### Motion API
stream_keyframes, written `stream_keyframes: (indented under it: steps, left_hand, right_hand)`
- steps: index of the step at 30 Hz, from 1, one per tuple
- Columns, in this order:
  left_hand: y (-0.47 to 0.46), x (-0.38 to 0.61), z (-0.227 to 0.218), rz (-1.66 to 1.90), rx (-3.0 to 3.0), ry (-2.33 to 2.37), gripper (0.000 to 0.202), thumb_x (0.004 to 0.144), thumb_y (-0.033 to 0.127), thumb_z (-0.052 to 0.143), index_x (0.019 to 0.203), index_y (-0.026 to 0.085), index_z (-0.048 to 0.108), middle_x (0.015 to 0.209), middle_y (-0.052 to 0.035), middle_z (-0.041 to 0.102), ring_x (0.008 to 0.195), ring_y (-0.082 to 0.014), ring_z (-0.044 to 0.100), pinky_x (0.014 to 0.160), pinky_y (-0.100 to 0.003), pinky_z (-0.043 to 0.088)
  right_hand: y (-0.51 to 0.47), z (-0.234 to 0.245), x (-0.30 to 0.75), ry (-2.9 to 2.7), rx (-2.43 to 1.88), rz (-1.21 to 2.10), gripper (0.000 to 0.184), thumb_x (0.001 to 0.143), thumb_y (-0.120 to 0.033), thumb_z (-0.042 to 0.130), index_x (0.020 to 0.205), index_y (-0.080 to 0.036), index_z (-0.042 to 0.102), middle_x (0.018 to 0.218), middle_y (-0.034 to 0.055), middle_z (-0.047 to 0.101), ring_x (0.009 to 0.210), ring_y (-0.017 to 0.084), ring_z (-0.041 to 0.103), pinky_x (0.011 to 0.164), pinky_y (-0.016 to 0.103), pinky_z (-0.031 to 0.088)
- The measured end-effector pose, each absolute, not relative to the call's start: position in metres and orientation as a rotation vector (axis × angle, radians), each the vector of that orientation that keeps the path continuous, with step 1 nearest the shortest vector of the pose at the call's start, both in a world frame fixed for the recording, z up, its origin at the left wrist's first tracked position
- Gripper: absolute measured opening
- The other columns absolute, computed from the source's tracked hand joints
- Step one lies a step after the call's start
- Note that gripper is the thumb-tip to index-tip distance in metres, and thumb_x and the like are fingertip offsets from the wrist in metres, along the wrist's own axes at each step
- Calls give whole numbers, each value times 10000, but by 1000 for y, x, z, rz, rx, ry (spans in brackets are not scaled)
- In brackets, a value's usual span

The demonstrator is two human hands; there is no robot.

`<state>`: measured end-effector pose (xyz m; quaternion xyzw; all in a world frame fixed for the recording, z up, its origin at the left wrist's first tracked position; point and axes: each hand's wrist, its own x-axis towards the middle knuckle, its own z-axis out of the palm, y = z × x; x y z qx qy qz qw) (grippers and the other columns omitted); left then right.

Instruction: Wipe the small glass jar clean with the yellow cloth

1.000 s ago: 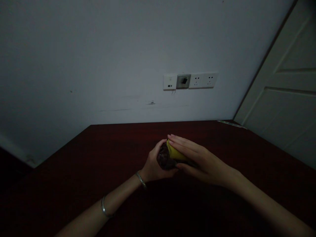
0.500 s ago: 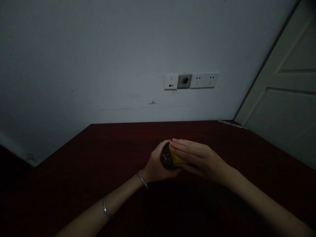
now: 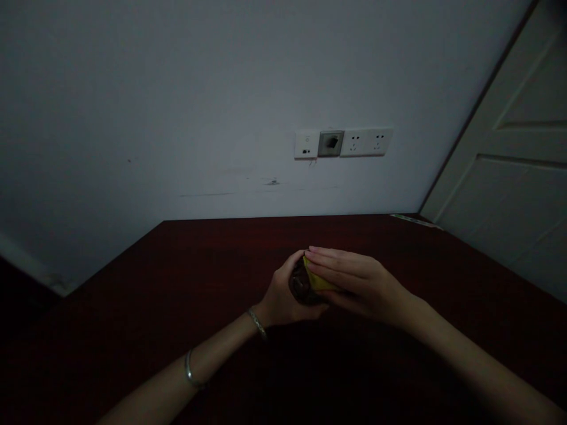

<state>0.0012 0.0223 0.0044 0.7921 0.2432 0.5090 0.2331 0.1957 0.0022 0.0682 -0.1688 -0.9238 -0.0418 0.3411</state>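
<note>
My left hand [image 3: 283,295] is wrapped round a dark, glossy, rounded object [image 3: 301,283] that looks like a glass or jar, though dim light hides its exact kind. Under the fingers of my right hand [image 3: 354,280] lies a yellow cloth [image 3: 319,281], pressed against the right side of the dark object. Only part of the cloth shows, with a straight left edge. Both hands meet above the dark red-brown table [image 3: 212,265]. The underside of the held object is hidden.
Behind the table rises a pale wall [image 3: 177,118] with a row of sockets and switches [image 3: 343,143]. A white panelled door [image 3: 522,177] stands at the right. A thin printed strip [image 3: 416,221] lies at the table's back right edge.
The right hand and yellow cloth have shifted very slightly over the dark object. Both hands keep their hold, and the view has tilted a little.
</note>
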Motion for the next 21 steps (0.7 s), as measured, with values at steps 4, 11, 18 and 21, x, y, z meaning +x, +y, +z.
stream_keyframes:
  steps: [4,11,18,21]
  left_hand:
    - [18,1,6,1431,2180,684,908,556,337,796,1322,153,344,1247,-168,560,1117,-317,574,942,-480,496]
    - [12,2,8,1407,2038,694,878,546,333,803,1292,168,370,1218,-142,576,1096,-304,581,949,-459,492]
    - [8,9,15,1432,1815,546,812,642,408,750,1301,179,334,1222,-140,574,1122,-290,575,922,-407,527]
    - [4,9,20,1458,1760,589,779,679,481,715,1287,184,329,1244,-146,561,1123,-287,580,915,-402,536]
  right_hand:
    - [-2,69,191,-2370,-464,-68,526,869,-161,561,1372,-197,409,1345,97,529,1279,210,452,1045,433,438]
    - [-2,67,183,-2032,-666,148,351,864,-186,572,1211,-236,598,1214,70,635,1121,219,601,979,432,500]
    - [-8,64,183,-1985,-519,93,478,841,-124,582,1294,-265,519,1300,53,572,1202,241,535,1018,465,463]
    - [-13,65,182,-2052,-460,57,566,822,-94,596,1342,-271,460,1356,45,520,1239,238,499,1048,453,437]
